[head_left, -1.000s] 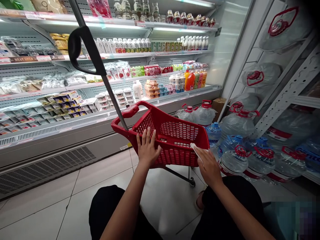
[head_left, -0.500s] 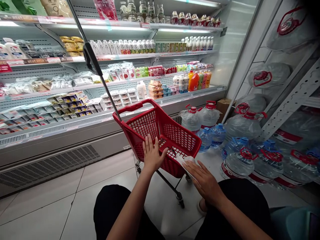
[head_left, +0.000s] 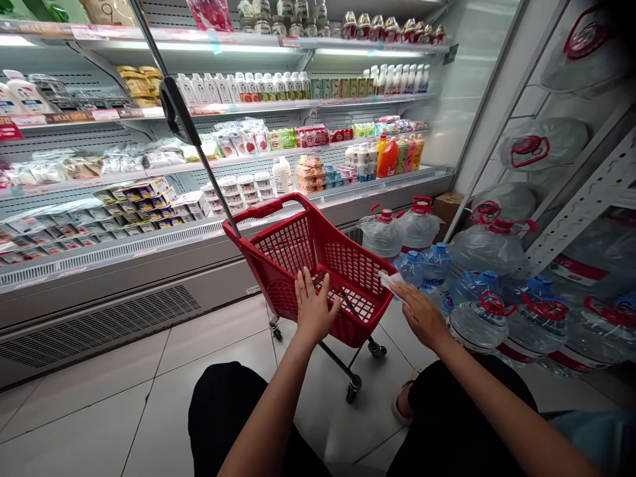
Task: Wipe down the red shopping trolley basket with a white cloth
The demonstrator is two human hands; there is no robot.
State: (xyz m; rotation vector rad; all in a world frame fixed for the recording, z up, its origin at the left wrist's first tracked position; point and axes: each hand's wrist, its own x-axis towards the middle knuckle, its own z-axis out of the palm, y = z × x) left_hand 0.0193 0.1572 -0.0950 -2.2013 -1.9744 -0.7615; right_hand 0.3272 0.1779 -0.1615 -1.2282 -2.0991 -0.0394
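A small red shopping cart (head_left: 278, 278) with a latticed plastic basket stands on the floor in front of me. My left hand (head_left: 317, 311), its fingers spread, is at the near rim of the basket; whether it presses on the rim I cannot tell. Under the fingers of my right hand (head_left: 420, 311) a white tissue (head_left: 394, 281) lies against the cart's right end, at the upper corner of the rim. My palm and fingers hide part of it. A metal pole (head_left: 218, 185) with a black clip (head_left: 179, 112) rises from the cart's left side.
Behind the cart runs a refrigerated display case (head_left: 209, 278) with yogurt, milk and juice on its shelves. Large water bottles (head_left: 479, 321) crowd the floor at the right, beside a white metal rack (head_left: 579, 205). My knees (head_left: 228, 404) flank the cart's near side.
My right hand has moved up and to the right with the tissue, from the near rim to the right corner. My left hand has shifted slightly right and down.
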